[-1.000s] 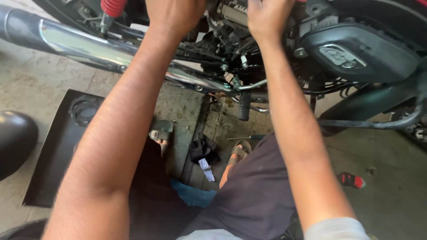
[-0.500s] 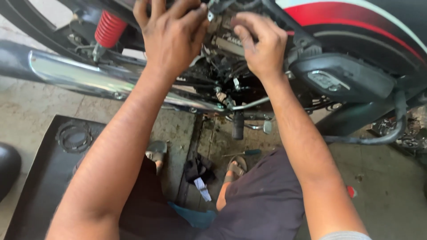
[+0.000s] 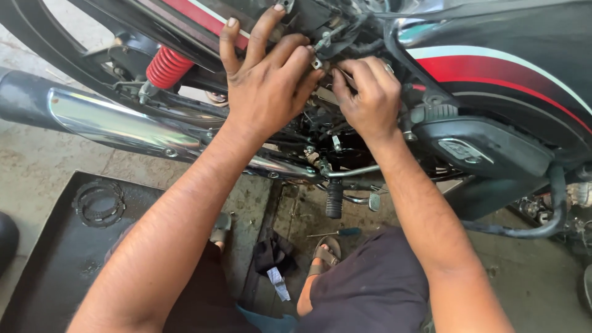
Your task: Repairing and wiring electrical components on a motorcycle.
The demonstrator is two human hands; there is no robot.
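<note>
- Motorcycle [image 3: 493,80] fills the far side of the view, side-on; black bodywork w/ red + white stripes, side panel area open, wiring and small metal parts exposed.
- Left hand [image 3: 268,86] pressed flat on the open frame area, far centre. Fingers spread fairly wide, tips curled onto the cables/brackets; not clamped on any one part that I can see.
- Right hand [image 3: 370,98] just right of it, nearly touching the left fingertips. Fingers bunched narrow, pinching something small in the wiring – can't tell what, it's hidden by the knuckles.
- Both hands grimy, forearms reach up from the near edge.
- Red spring [image 3: 166,66] of the rear shock: far left, tilted, just left of the left hand.
- Chrome exhaust pipe [image 3: 123,126] runs left to centre under the left forearm; shiny, reflects the floor.
- Black side cover [image 3: 481,151] w/ a badge, right of the right wrist, matte.
- Footpeg [image 3: 333,198] hangs below the engine, centre, black rubber.
- Screwdriver [image 3: 336,233] on the concrete floor, near the peg, by the sandalled foot [image 3: 324,256].
- Black tray [image 3: 55,259] near left on the floor, ring-shaped part [image 3: 98,202] lying in it.
- Dark rag [image 3: 271,253] w/ a white scrap beside it, near centre, between the knees.
</note>
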